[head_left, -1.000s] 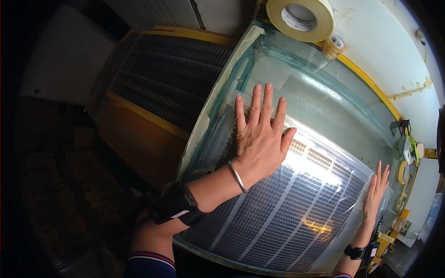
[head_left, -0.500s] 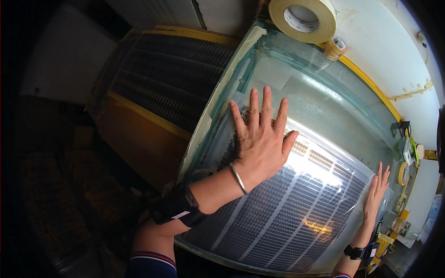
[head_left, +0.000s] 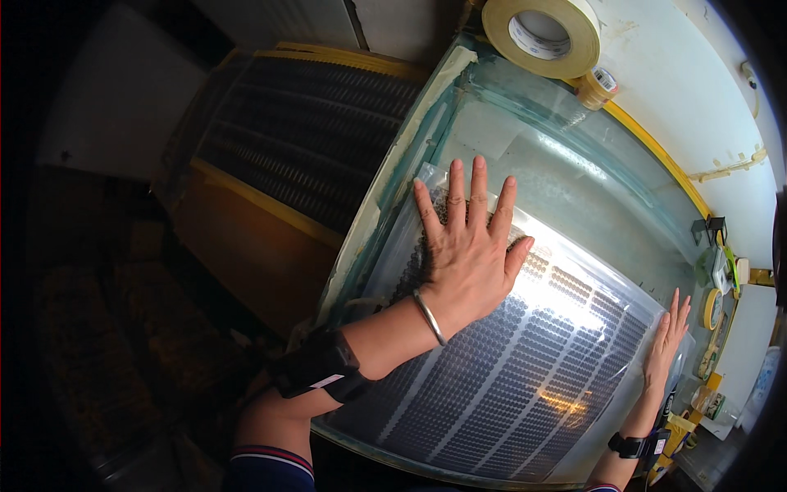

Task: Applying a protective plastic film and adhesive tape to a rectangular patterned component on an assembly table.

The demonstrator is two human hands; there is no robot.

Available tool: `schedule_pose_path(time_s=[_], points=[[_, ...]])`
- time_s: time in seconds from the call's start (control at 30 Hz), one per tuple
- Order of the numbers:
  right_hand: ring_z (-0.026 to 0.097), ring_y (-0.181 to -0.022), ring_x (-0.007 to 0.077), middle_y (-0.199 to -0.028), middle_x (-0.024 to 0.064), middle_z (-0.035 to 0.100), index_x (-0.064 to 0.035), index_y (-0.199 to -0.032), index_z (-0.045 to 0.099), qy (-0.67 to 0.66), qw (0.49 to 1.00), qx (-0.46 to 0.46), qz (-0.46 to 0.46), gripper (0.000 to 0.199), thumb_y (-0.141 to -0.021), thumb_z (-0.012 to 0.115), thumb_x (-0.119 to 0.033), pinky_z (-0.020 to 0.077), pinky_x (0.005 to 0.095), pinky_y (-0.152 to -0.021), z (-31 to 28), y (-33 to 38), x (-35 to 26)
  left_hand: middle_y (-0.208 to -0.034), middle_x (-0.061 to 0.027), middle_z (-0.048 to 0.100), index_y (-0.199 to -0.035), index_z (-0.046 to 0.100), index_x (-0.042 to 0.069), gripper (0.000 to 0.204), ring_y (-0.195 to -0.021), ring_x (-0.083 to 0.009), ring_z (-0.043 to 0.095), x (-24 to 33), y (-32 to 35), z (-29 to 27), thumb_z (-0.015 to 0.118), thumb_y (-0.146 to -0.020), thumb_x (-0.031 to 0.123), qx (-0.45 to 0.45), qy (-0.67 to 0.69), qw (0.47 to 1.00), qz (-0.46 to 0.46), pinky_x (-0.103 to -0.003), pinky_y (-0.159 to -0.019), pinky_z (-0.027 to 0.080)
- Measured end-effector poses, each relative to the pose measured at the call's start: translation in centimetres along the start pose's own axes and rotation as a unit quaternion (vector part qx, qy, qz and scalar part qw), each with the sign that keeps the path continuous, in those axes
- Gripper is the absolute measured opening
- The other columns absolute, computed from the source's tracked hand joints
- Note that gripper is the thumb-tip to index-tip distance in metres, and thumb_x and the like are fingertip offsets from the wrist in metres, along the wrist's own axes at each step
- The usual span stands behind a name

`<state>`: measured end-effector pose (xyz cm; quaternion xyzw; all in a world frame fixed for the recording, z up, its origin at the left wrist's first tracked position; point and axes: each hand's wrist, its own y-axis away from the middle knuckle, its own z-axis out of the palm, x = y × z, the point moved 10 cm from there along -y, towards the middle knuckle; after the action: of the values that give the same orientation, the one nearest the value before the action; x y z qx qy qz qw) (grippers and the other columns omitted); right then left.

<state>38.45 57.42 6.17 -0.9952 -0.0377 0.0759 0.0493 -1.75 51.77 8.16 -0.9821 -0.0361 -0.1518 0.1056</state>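
The left hand (head_left: 471,261) is laid palm down, its fingers spread wide, on the upper left corner of a clear sheet (head_left: 492,385) printed with dark columns of small dots. Nothing is clasped in that grip; the sheet is only covered by the palm and fingers. The sheet itself is spread on a glass-topped worktop (head_left: 566,184), across the near part of it. The right hand (head_left: 662,348) is placed at the sheet's right edge, fingers straight and its grip likewise unclosed; whether the sheet is pressed by it cannot be told.

A pale label (head_left: 328,381) is carried by the black band (head_left: 307,365) on the left forearm, and a similar one by the black band (head_left: 630,446) on the right wrist. Print is shown inside the core of a large tape roll (head_left: 497,33), and a barcode label on a smaller tape roll (head_left: 592,92) beside it.
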Motion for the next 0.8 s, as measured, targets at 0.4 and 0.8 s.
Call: schedule_pose_path(time_s=[0.4,0.8], points=[[0.022,-0.137,0.0366,-0.145,0.0176,0.029,-0.0057,-0.137,0.038,-0.204,0.950,-0.091,-0.217,0.063,-0.082,0.064,-0.022,0.0139,0.0557,-0.109,0.1,3.7,-29.4,-0.148,-0.0261,0.014,-0.142,0.029,0.007,0.064,-0.137,-0.0459,0.007,-1.2,0.0,0.7,0.040,-0.092,0.046,-0.019,-0.093,0.995,-0.017,-0.070,-0.101,0.002],[0.017,-0.139,0.0340,-0.150,0.0137,0.023,-0.0178,-0.143,0.031,0.042,0.998,-0.031,-0.039,0.054,-0.096,0.036,-0.042,0.0112,0.0518,-0.112,0.4,3.5,-11.1,-0.151,-0.0212,0.010,-0.146,0.020,0.012,0.061,-0.139,-0.0395,0.007,0.5,-0.1,1.4,0.033,-0.096,0.045,-0.028,-0.164,0.986,0.003,-0.064,-0.105,0.005]])
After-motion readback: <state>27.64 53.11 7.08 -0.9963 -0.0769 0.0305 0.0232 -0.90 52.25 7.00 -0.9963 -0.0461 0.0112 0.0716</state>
